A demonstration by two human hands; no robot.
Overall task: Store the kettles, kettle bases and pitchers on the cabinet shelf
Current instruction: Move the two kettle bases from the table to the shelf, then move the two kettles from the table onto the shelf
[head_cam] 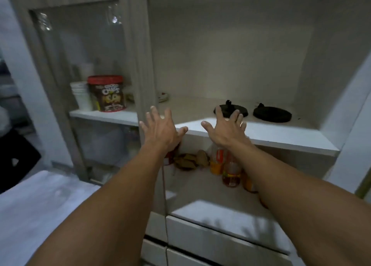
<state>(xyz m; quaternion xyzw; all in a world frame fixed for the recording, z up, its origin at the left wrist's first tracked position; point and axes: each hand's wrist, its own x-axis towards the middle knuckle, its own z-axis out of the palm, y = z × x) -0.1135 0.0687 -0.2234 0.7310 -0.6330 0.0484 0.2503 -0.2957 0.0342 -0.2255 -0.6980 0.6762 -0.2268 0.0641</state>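
Two round black kettle bases lie side by side on the white cabinet shelf point(271, 134): one point(230, 109) behind my right hand, the other point(272, 114) further right. My left hand point(162, 128) is stretched out at the shelf's front edge, fingers spread, holding nothing. My right hand point(225, 128) hovers over the shelf edge just in front of the nearer base, fingers spread and empty. No kettle or pitcher is in view.
Left of the shelf, behind a glass door point(84, 69), stand a brown cereal tub point(107, 94) and stacked white cups point(80, 95). On the lower shelf sit bottles point(230, 171) and bread point(190, 159). White drawers point(220, 243) are below. A small dish point(163, 97) sits at the shelf's back left.
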